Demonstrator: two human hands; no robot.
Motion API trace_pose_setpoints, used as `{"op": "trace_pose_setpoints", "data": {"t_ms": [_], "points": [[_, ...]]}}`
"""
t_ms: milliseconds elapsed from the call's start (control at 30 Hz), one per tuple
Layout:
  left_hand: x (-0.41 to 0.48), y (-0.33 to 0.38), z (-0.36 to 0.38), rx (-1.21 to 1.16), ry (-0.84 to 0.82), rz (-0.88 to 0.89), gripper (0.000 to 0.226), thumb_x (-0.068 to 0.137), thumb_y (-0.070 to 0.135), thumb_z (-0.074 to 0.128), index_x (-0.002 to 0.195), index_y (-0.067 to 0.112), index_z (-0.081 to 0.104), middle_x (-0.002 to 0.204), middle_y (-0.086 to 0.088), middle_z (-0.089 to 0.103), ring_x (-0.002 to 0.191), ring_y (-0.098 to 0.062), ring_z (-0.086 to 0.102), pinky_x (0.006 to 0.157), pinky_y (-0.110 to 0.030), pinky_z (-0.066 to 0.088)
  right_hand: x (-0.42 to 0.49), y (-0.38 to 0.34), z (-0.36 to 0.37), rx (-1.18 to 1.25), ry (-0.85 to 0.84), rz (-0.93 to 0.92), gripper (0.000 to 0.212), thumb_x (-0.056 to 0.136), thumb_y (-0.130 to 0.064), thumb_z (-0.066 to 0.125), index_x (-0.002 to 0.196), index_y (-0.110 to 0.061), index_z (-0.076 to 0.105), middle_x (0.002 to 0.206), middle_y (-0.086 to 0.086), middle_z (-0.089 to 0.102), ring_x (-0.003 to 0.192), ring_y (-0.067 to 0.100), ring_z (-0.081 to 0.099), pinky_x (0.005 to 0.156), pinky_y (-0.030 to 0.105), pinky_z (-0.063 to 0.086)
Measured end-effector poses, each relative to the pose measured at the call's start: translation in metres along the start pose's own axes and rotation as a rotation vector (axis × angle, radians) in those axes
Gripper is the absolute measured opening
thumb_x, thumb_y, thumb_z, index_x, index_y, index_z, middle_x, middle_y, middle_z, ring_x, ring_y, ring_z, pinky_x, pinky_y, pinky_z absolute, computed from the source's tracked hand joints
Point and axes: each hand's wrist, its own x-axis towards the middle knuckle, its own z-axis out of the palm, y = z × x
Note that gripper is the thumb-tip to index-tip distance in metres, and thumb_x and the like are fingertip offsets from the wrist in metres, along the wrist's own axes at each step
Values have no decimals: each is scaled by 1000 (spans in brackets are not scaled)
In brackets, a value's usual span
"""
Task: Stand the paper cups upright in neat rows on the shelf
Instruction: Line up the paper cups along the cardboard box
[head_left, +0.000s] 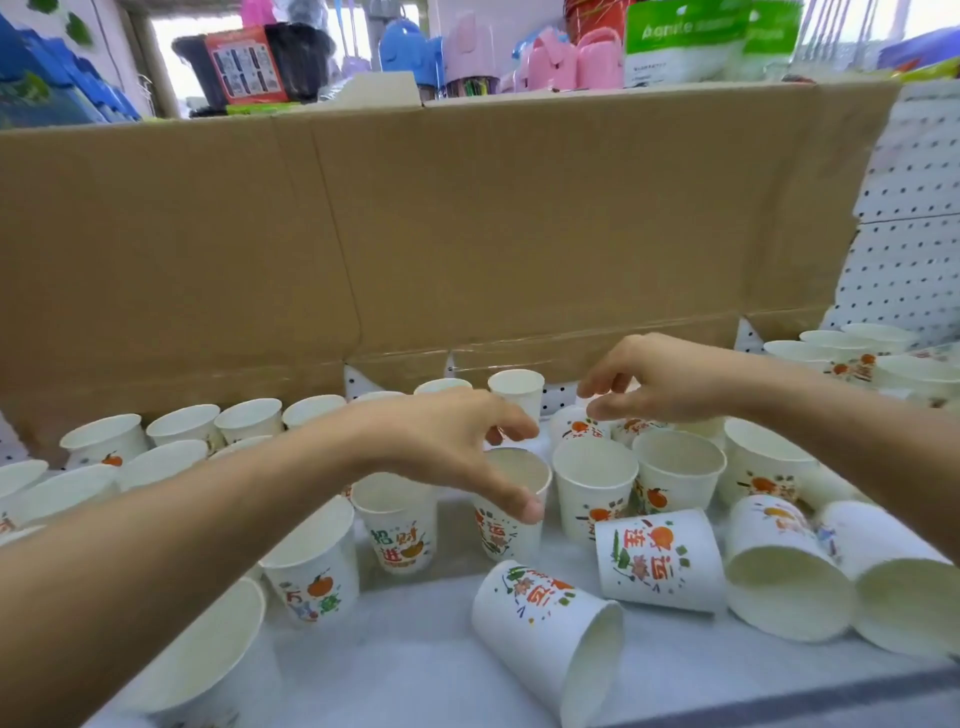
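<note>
Stock view: white shelf, shop goods beyond the cardboard wall. Paper cups before the cardboard stand mouths up; fallen cups nearer me lie sideways, mouths toward me. My left hand thumbs one upright cup, grip unclear; right hand loosely curled, empty.

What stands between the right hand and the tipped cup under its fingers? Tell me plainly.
Nothing visible. The right hand hangs open over the tipped cup, fingertips close to it. The upright cups stand in front of it, nearer the camera, not in the hand's way down.
</note>
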Motion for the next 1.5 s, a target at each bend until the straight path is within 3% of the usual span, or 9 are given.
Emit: {"op": "trace_pose_setpoints", "data": {"t_ms": [200,367,533,733,833,967,1067,1267,1500], "points": [[12,-4,-2,66,57,-87,61,77,44,77,132,24,57,125,11,61,106,-8,57,84,-21,46,21,9,9,-168,-77,76,31,95,-39,52,120,-23,63,115,-1,65,96,17,62,87,38,53],[24,-15,-4,76,154,-210,61,76,46,76,130,29,56,130,12,58,117,-13,54,99,-38,45,32,21,16,-110,-99,136,31,96,-34,50,101,-11,70,87,3,71,76,17,68,70,31,56],[17,16,8,-69,252,57,38,75,38,80,112,34,70,118,19,64,111,1,51,98,-24,39,37,27,18,-101,-128,105,26,96,-30,52,101,-12,70,95,4,69,85,21,66,75,34,54],[25,33,28,114,299,155,16,82,35,74,98,34,75,102,19,67,107,-1,45,94,-35,35,37,30,20,59,-88,20,11,92,-25,62,93,-17,69,91,-3,67,76,12,58,62,23,44],[18,25,27,171,322,135,15,84,37,72,98,34,75,95,21,66,104,1,43,89,-30,30,37,26,17,127,16,-65,9,91,-23,62,84,-19,66,80,-3,64,70,13,54,59,24,41],[3,12,24,238,322,48,17,84,40,70,101,38,73,96,24,63,102,3,40,81,-23,21,42,19,19,-231,192,-193,8,91,-33,59,90,-28,65,94,-3,59,91,19,52,73,33,43],[-2,9,24,270,304,17,17,86,39,69,103,39,73,102,23,65,105,1,41,76,-21,17,45,14,26,-372,187,-290,8,91,-37,58,91,-31,64,99,-4,59,99,21,50,83,40,46],[-7,11,27,250,306,-39,21,86,33,70,106,37,72,112,19,66,111,-4,47,93,-26,30,38,15,25,-366,134,-276,7,88,-34,62,93,-35,68,102,-6,60,104,21,52,85,41,47],[-27,26,30,118,421,-49,38,84,19,73,117,36,66,126,14,60,121,-6,48,105,-31,38,6,10,8,-320,205,-307,26,94,-32,58,119,-34,64,124,-13,60,115,15,46,92,33,36]]}}
